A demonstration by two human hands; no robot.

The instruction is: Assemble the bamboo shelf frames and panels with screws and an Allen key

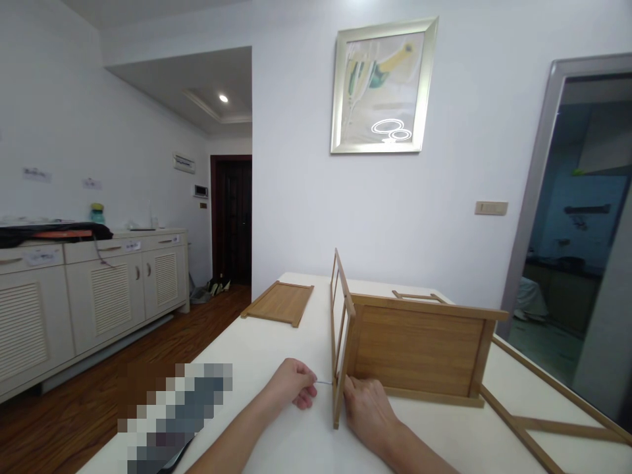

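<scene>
My left hand (292,385) is closed in a pinch on a thin metal rod (324,382) that looks like a hex key. The rod's far end meets the lower part of an upright wooden side frame (338,388). On the other side of that frame, my right hand (369,409) is closed against its lower edge, some fingertips hidden behind the wood. A wooden panel (419,349) with a raised border stands on edge, meeting the side frame at a corner. Its lower left part is hidden by my right hand.
A flat wooden panel (281,303) lies at the table's (266,349) back left. Wooden frame parts (567,424) lie at the right, and another slatted piece (419,295) lies behind the standing panel. A blurred dark object (185,415) lies at the left edge. A white wall stands behind.
</scene>
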